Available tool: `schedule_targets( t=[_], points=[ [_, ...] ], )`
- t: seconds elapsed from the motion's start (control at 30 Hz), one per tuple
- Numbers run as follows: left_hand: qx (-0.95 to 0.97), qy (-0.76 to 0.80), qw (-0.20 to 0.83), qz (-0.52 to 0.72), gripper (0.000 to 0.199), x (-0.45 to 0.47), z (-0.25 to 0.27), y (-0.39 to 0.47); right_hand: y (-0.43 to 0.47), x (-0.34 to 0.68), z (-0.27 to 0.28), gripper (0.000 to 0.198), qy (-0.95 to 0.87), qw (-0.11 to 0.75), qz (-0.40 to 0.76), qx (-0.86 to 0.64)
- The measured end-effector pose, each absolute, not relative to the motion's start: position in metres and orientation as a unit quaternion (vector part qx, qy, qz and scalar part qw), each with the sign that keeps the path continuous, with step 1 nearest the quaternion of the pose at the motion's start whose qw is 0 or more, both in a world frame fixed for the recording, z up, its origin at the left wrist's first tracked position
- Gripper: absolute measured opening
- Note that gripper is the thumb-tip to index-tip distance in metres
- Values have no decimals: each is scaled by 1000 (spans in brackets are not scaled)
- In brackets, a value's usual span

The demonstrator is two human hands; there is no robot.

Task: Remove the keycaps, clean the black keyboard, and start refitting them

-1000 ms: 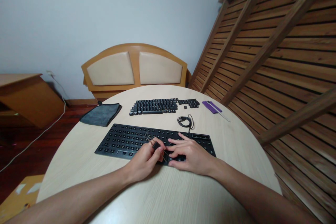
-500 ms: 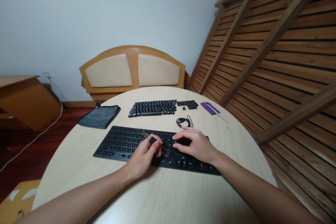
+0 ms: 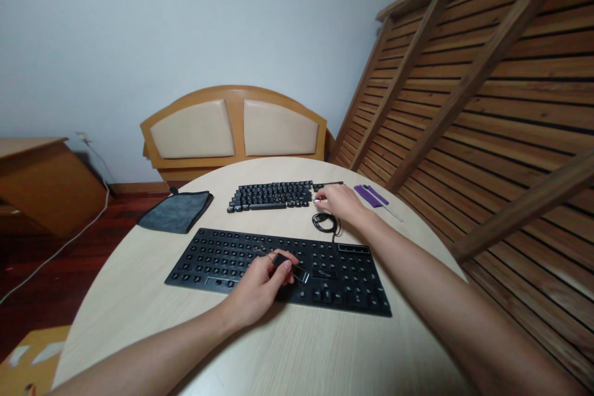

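A black keyboard (image 3: 204, 260) lies across the table, most of its keycaps off and the switches bare; a few caps remain at its lower right. Over its middle, my left hand (image 3: 260, 281) is closed around a wire keycap puller (image 3: 301, 274), whose wire loops point to the right. My right hand (image 3: 342, 201) is stretched out behind the keyboard, thumb and finger pinched on a small keycap (image 3: 318, 200) with a pale spot showing. Rows of removed keycaps (image 3: 273, 193) are laid out beside it, and the hand partly hides a smaller group (image 3: 325, 185).
A coiled black cable (image 3: 325, 221) lies behind the keyboard. At the left is a folded grey cloth (image 3: 176, 211); at the right, a purple cloth (image 3: 369, 195) with a thin brush-like tool (image 3: 383, 203). A headboard (image 3: 239, 127) and slatted wooden panel (image 3: 487, 105) stand beyond the round table (image 3: 278, 359).
My right hand has moved from the keyboard's right part up to the loose keycaps and pinches one there. My left hand keeps the puller, shifted slightly right and turned.
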State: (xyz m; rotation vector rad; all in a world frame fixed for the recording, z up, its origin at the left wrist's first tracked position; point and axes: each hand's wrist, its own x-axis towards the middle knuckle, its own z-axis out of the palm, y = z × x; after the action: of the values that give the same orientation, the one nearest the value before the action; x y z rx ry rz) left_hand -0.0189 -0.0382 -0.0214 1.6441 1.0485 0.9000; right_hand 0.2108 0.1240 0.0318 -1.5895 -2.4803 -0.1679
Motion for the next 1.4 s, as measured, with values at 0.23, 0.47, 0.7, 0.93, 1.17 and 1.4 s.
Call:
schedule_targets(
  t=[0.23, 0.47, 0.7, 0.93, 1.17, 1.4],
  points=[
    [667, 426, 485, 372, 32, -19, -20, -39, 145, 201, 25, 21, -815, 18, -41, -578],
    [652, 416, 501, 389, 32, -19, -24, -36, 156, 194, 23, 23, -806, -24, -36, -590],
    [655, 417, 498, 387, 33, -19, -24, -36, 154, 188, 20, 33, -805, -60, -29, -590],
    [656, 417, 495, 388, 32, -18, -21, -35, 149, 184, 20, 30, -803, -25, -26, -595],
    [663, 425, 487, 378, 34, -19, -21, -35, 127, 188, 35, 26, -802, 90, -38, -589],
    [679, 448, 456, 362, 34, -18, -20, -37, 57, 209, 41, 24, -903, 137, 64, -403]
  ],
)
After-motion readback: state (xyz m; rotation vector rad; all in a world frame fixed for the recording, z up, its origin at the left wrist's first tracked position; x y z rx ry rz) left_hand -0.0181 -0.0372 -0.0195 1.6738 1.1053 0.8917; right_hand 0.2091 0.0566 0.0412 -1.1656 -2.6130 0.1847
